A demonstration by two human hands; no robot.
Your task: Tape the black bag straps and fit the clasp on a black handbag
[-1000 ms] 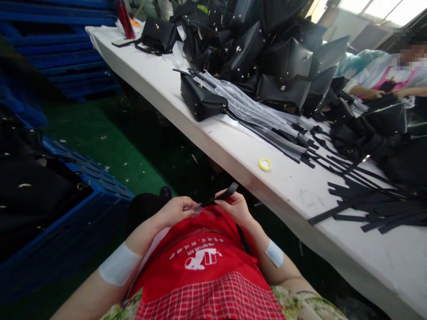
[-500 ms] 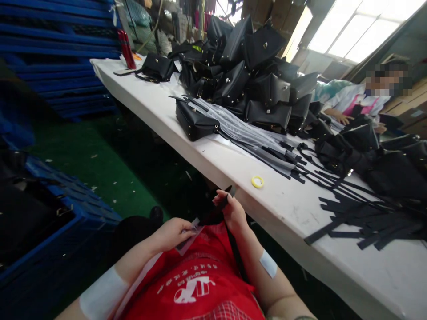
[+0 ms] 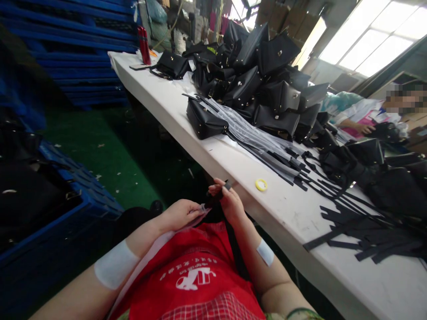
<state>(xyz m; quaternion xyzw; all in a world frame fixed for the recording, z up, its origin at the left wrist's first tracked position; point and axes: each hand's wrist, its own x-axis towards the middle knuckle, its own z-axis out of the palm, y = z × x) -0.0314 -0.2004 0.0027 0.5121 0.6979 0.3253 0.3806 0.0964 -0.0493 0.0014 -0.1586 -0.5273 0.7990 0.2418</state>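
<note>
Hands: right hand (image 3: 230,202) pinches black strap (image 3: 218,195), left hand (image 3: 182,214) holds clear sleeve (image 3: 200,212).

Left hand (image 3: 182,214) curled in pinching grip, right hand (image 3: 230,205) raised, fingers closed

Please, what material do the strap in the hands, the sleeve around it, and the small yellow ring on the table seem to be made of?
The black strap, pinched by the right hand, looks like matte faux leather: flat, dark, bending softly. The sleeve at the left hand seems thin clear plastic film: see-through with pale glare. The yellow ring on the white table may be a tape roll or plastic; it is too small to tell.
</note>
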